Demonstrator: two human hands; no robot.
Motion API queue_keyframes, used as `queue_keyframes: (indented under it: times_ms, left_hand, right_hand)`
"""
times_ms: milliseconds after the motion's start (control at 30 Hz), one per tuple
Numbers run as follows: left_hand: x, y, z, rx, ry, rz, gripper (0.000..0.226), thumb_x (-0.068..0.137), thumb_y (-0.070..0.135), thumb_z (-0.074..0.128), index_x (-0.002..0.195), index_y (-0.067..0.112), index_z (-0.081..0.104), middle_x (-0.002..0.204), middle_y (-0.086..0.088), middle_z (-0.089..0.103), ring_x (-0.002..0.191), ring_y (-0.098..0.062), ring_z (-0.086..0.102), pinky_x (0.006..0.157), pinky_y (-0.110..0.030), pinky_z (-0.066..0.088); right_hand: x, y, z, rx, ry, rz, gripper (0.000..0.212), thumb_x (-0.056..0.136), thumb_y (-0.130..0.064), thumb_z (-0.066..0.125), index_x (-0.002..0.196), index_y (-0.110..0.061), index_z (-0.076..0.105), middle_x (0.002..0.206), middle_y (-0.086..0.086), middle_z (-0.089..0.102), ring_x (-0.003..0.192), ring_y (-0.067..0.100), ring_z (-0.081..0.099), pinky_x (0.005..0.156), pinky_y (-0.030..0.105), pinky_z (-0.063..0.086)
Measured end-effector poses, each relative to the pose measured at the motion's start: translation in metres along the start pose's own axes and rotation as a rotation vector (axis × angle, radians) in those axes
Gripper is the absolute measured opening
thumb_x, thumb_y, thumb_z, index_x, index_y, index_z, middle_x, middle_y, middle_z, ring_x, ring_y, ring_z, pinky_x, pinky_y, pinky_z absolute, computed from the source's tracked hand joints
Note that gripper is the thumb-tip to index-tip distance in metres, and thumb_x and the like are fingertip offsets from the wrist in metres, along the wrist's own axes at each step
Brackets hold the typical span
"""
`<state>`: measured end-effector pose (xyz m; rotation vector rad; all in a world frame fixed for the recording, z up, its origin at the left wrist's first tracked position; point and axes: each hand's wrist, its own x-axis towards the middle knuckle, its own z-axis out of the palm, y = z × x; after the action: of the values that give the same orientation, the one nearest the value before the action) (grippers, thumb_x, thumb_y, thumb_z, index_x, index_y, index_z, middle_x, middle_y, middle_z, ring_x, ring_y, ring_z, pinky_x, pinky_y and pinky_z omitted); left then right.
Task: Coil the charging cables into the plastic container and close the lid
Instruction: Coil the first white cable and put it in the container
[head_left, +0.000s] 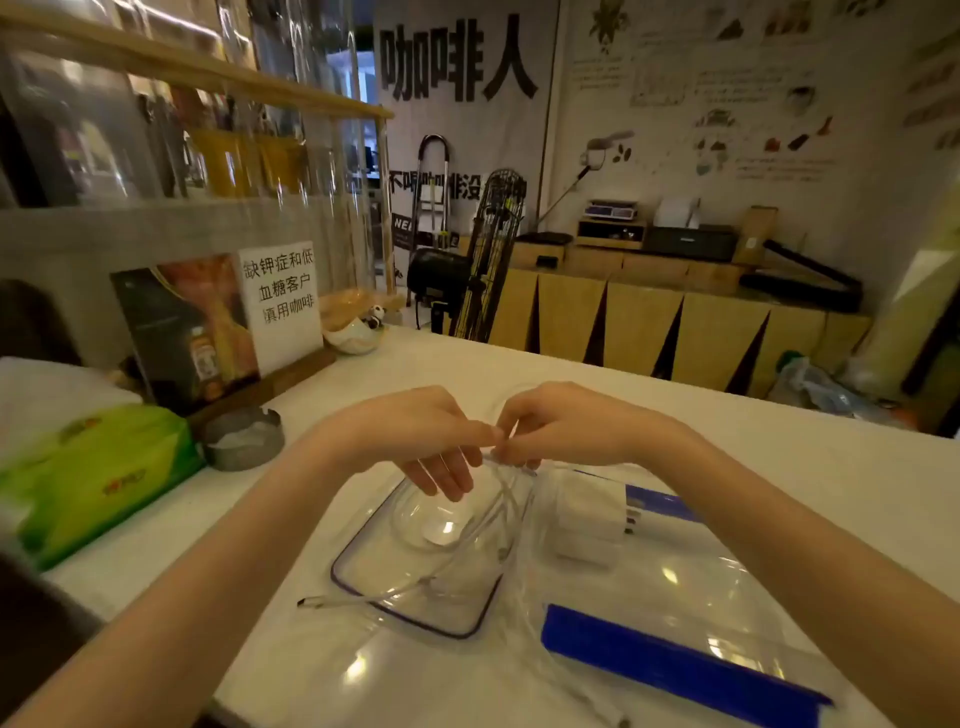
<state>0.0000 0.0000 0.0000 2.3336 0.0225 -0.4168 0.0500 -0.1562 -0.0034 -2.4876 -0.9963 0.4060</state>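
The lid (415, 587), clear with a dark rim, lies flat on the white table (779, 467); everything here is placed from it. Above its far edge the left hand (415, 441) and the right hand (566, 426) meet, each pinching the white cable (501, 512) between thumb and fingertips, the left hand's other fingers hanging loose; the cable drops in loops over the lid, and its plug end (311, 603) lies on the table just past the lid's near left corner; right of the lid, touching it, stands the clear container (649, 571) with blue clasps, open; left of the lid, well apart, sit a grey ashtray (241, 439) and a green tissue pack (93, 478).
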Motion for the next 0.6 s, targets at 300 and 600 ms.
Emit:
queue_keyframes:
  times_ms: [300, 600]
  left_hand:
    - [0.004, -0.028, 0.036, -0.18, -0.03, 0.038, 0.027, 0.09, 0.028, 0.048, 0.096, 0.007, 0.066, 0.087, -0.009, 0.071, 0.073, -0.014, 0.068, 0.067, -0.022, 0.054]
    - [-0.005, -0.026, 0.034, -0.322, -0.003, 0.186, 0.026, 0.084, 0.029, 0.058, 0.097, 0.009, 0.069, 0.087, -0.009, 0.074, 0.079, -0.019, 0.069, 0.078, -0.031, 0.055]
  right_hand:
    - [0.008, -0.002, 0.03, -0.184, 0.087, 0.079, 0.039, 0.074, -0.03, 0.068, 0.109, -0.017, 0.059, 0.084, -0.001, 0.062, 0.082, 0.016, 0.059, 0.081, 0.039, 0.051]
    - [0.005, -0.006, 0.012, 0.544, 0.348, 0.101, 0.01, 0.079, -0.007, 0.065, 0.088, -0.007, 0.069, 0.068, 0.008, 0.067, 0.04, 0.008, 0.047, 0.039, 0.017, 0.039]
